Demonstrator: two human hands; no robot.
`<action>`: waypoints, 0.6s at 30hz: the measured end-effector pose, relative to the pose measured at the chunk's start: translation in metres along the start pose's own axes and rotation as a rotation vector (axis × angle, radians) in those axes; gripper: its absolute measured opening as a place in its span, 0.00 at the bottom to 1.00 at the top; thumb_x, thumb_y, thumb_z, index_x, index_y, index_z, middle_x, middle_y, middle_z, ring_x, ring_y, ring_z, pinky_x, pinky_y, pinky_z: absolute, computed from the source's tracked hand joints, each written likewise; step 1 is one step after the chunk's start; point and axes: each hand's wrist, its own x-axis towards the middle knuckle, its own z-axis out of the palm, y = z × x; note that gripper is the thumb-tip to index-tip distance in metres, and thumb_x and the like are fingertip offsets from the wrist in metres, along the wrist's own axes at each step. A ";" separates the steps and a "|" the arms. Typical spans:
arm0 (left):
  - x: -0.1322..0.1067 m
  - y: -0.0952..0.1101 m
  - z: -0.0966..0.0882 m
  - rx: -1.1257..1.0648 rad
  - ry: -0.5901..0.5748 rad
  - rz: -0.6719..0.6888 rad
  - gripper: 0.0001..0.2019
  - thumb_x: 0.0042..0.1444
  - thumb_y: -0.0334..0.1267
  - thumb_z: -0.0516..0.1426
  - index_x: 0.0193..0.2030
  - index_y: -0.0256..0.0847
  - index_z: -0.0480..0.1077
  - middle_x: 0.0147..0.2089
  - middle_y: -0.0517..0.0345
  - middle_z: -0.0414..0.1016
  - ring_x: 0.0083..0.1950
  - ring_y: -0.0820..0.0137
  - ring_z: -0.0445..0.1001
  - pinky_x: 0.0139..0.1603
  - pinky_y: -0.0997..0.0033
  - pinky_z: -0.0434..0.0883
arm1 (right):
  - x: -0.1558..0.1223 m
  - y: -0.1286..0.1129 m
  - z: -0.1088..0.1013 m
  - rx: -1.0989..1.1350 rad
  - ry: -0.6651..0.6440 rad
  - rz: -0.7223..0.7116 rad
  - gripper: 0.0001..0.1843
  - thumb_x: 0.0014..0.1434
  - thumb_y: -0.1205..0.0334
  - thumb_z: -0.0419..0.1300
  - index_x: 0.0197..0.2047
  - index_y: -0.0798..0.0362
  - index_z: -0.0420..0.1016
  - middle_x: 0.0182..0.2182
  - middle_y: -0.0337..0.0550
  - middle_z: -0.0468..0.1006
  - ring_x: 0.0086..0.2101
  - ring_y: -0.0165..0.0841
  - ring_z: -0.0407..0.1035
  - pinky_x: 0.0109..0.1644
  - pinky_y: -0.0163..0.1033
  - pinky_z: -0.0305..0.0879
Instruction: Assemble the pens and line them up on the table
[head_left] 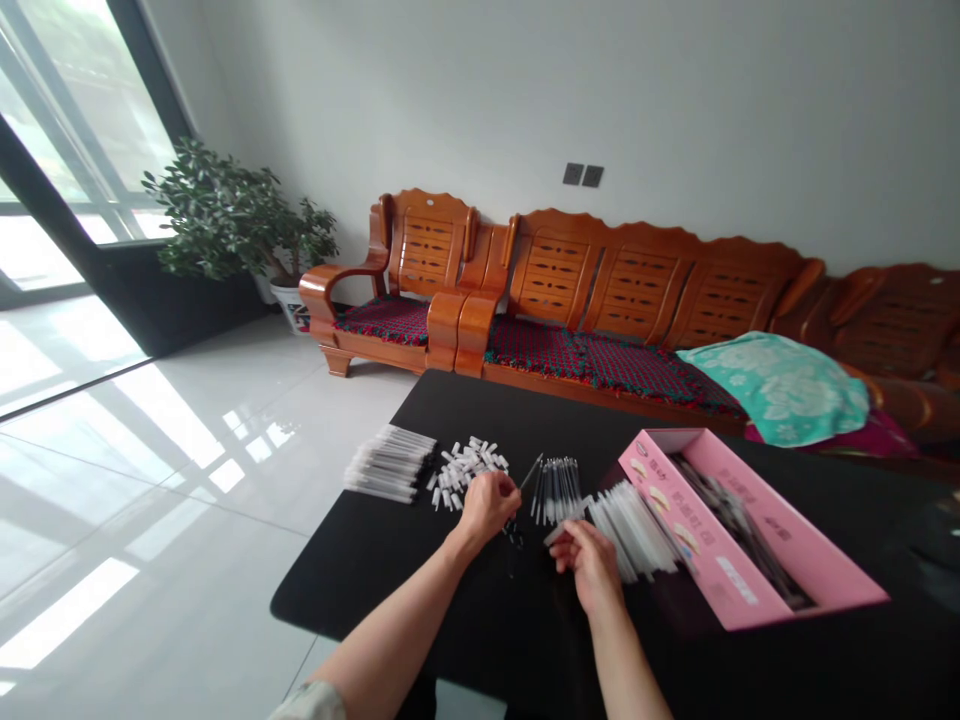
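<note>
My left hand [489, 502] is closed, pinching a thin dark pen refill [532, 470] that points up and to the right. Between the fingers of my right hand [589, 562] is a translucent pen barrel [556, 536], partly covered by the fingers. A row of pen refills [556, 490] lies just beyond the two hands. Beside my right hand sits a stack of translucent barrels [634, 532]. White pen caps [466, 468] are heaped beyond my left hand. Farther left, white pens [391, 462] lie in a bundle. Small dark pieces [514, 536], too small to name, lie between my hands.
A pink box [814, 545] with dark contents stands on the right of the black table [360, 590]. Wooden sofas [637, 290] with woven seat covers line the wall behind. A potted plant [240, 215] stands by the window at left. A turquoise cloth [780, 385] drapes over the seat.
</note>
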 end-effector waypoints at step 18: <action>-0.060 -0.009 -0.040 -0.743 -0.236 -0.145 0.18 0.44 0.47 0.67 0.28 0.34 0.68 0.24 0.57 0.74 0.21 0.74 0.73 0.21 0.78 0.67 | 0.000 -0.033 0.036 0.188 0.067 -0.153 0.14 0.43 0.60 0.71 0.29 0.57 0.73 0.20 0.42 0.79 0.20 0.34 0.75 0.18 0.32 0.69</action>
